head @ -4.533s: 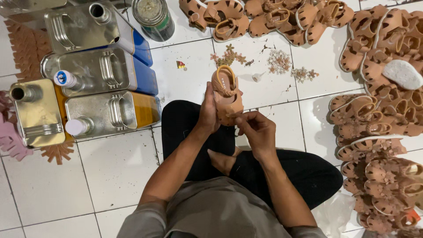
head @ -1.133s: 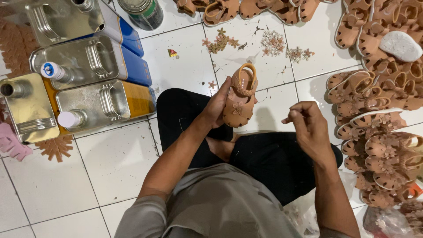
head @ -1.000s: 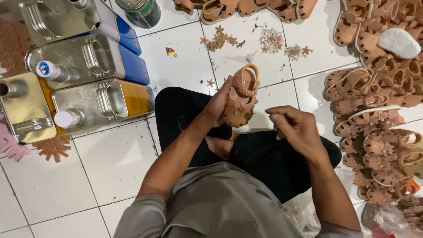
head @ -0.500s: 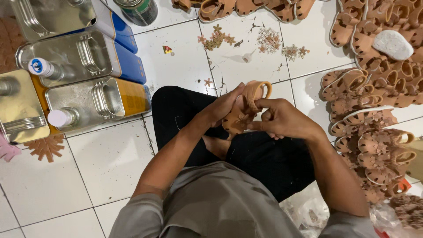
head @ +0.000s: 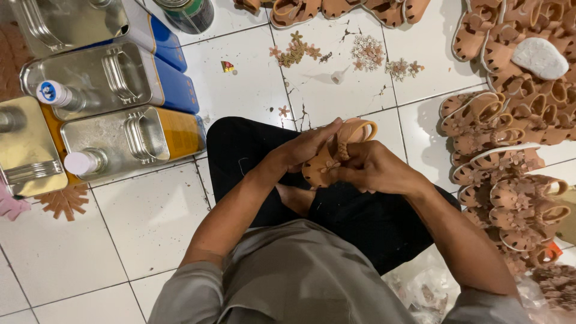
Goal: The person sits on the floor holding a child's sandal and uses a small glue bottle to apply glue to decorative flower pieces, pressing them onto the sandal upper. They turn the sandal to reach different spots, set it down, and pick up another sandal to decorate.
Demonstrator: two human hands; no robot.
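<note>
I sit cross-legged on a white tiled floor point(head: 150, 228) and hold a small tan sandal point(head: 331, 157) over my lap. My left hand point(head: 306, 147) grips the sandal from the left, fingers wrapped over its upper. My right hand point(head: 369, 168) presses against the sandal's front, fingers curled on a little flower ornament on its strap. Both hands touch the same sandal.
Metal rectangular cans point(head: 129, 135) with blue and orange sides lie at the left, a round tin point(head: 187, 12) behind them. Piles of tan sandals point(head: 510, 180) fill the right side and far edge. Loose flower ornaments point(head: 366, 51) lie scattered ahead. A plastic bag point(head: 420, 288) sits by my right knee.
My right hand moved from the right, where it was raised apart, onto the sandal. The sandal has tipped lower toward my lap. My view shifted slightly.
</note>
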